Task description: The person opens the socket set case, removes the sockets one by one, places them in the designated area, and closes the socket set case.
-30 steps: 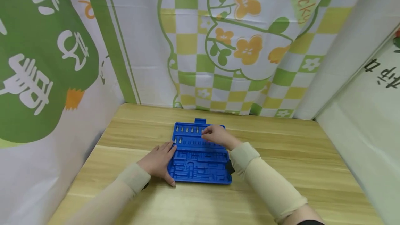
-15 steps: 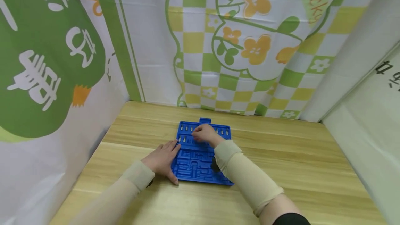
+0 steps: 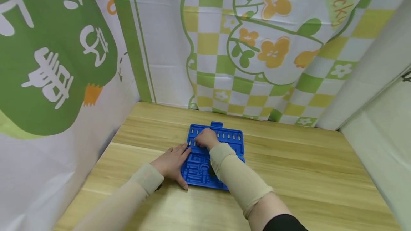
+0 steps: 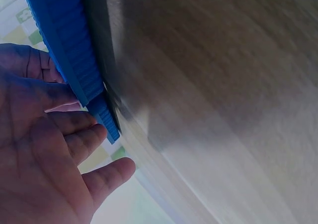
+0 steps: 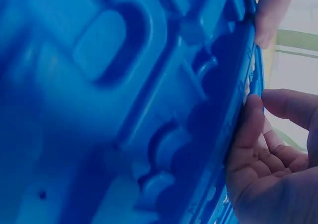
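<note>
While my left hand [image 3: 171, 161] lies with its fingers extended and parted against the left edge of the blue case [image 3: 196, 174], holding nothing, its thumb rests by the near left corner. The case lies unfolded on the tabletop [image 3: 305, 167], its moulded half towards me. In the other half, small metal bits [image 3: 228, 135] stand in the far row on either side of my right hand [image 3: 206, 139], and two more show at the left end of the nearer row. There my right fingers are curled, forefinger and thumb tips close together; whether they pinch a bit I can't tell, since my own hand covers the spot. Beyond the tabletop hangs a curtain [image 3: 236, 85] with green and yellow checks and orange flowers.
</note>
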